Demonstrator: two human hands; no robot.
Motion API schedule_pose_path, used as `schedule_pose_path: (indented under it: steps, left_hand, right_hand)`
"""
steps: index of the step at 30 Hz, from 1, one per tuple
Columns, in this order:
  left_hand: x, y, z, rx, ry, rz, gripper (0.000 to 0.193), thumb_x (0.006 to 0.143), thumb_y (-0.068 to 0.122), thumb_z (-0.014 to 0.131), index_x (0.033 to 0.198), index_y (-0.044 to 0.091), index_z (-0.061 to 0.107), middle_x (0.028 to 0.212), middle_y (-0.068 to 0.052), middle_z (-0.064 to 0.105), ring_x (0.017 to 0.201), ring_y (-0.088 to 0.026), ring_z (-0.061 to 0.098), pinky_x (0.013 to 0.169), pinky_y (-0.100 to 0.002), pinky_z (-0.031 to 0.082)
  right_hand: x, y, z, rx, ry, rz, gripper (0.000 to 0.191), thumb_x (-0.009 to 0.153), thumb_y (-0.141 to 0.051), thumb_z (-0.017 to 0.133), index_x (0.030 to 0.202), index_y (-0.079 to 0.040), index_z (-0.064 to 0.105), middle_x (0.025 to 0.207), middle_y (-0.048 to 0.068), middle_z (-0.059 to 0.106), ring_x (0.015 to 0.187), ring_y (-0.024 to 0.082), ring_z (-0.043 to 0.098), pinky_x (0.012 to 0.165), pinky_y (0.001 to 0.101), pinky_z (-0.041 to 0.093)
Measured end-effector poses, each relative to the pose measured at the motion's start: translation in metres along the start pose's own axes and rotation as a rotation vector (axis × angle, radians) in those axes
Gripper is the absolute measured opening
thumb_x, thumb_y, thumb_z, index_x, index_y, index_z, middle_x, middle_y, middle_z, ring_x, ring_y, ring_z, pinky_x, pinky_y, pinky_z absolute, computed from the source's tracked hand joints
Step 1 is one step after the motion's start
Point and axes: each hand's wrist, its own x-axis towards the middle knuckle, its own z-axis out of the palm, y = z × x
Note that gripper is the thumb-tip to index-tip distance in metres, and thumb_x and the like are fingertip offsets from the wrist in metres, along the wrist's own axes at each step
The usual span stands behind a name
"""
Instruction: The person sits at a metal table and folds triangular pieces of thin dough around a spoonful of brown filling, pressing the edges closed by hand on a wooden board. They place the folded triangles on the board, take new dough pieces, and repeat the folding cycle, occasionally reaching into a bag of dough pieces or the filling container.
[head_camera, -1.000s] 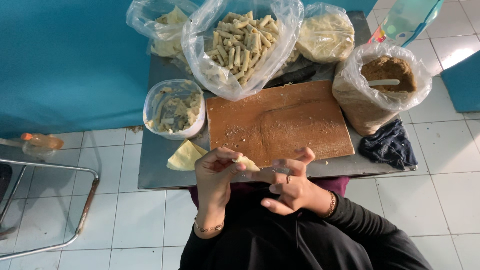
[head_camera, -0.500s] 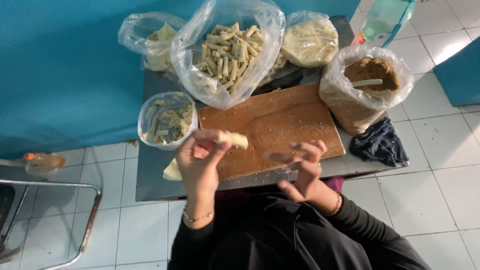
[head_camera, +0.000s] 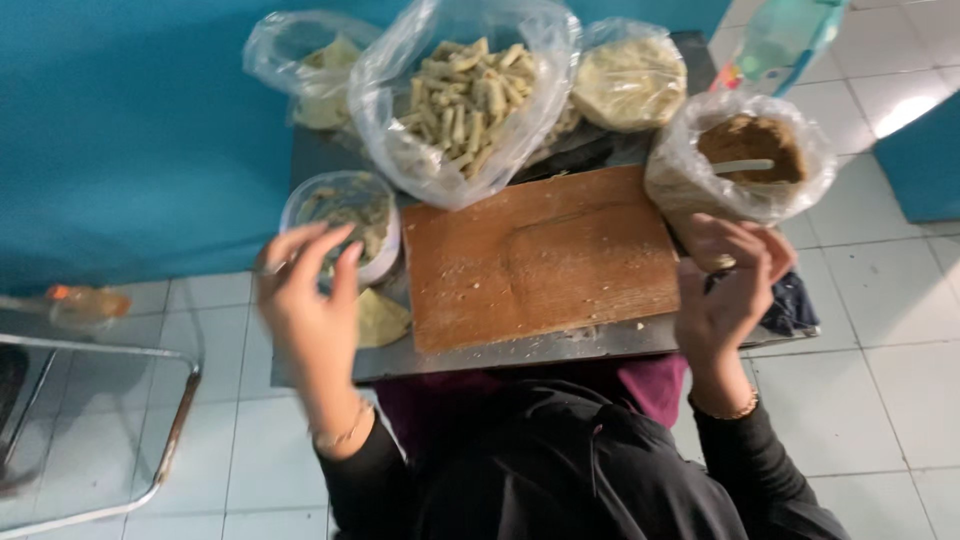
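Observation:
My left hand (head_camera: 305, 290) hovers with fingers spread and nothing in it, just in front of a small plastic-lined bowl (head_camera: 345, 212) of greenish mix. My right hand (head_camera: 725, 280) is at the right end of a bare wooden cutting board (head_camera: 540, 255), fingers loosely bent, close to a bag of brown filling (head_camera: 750, 150) with a spoon in it. Behind the board stands a large clear bag of pale rolled sticks (head_camera: 465, 95). A yellowish wrapper piece (head_camera: 380, 318) lies beside the board.
Two more bags of pale wrappers (head_camera: 625, 80) (head_camera: 310, 70) stand at the back of the metal table (head_camera: 520, 352). A dark cloth (head_camera: 792, 305) lies at its right edge. A teal wall, a metal frame (head_camera: 110, 440) and a green bottle (head_camera: 790, 40) surround it.
The roll my left hand held is gone from it, and that hand has moved left toward the bowl. My right hand has swung right toward the brown filling bag.

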Motion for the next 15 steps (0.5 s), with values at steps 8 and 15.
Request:
schedule_pose_path:
  steps: [8, 15]
  left_hand:
    - [-0.052, -0.104, 0.001, 0.496, -0.284, -0.099, 0.052, 0.065, 0.041, 0.090, 0.101, 0.006, 0.074, 0.098, -0.016, 0.066, 0.094, -0.039, 0.060, 0.077, -0.047, 0.048]
    - [-0.061, -0.111, 0.005, 0.562, -0.183, -0.122, 0.031, 0.068, 0.031, 0.088, 0.091, 0.017, 0.072, 0.095, -0.004, 0.070, 0.096, -0.030, 0.064, 0.081, -0.046, 0.043]
  right_hand:
    - [-0.010, -0.010, 0.007, 0.145, 0.016, 0.051, 0.033, 0.090, 0.004, 0.063, 0.122, -0.001, 0.055, 0.133, 0.009, 0.064, 0.131, 0.023, 0.041, 0.118, 0.0368, 0.034]
    - [-0.012, -0.022, 0.014, 0.251, -0.015, 0.046, 0.026, 0.096, 0.000, 0.066, 0.119, -0.002, 0.053, 0.135, 0.011, 0.064, 0.128, 0.021, 0.040, 0.120, 0.0360, 0.035]
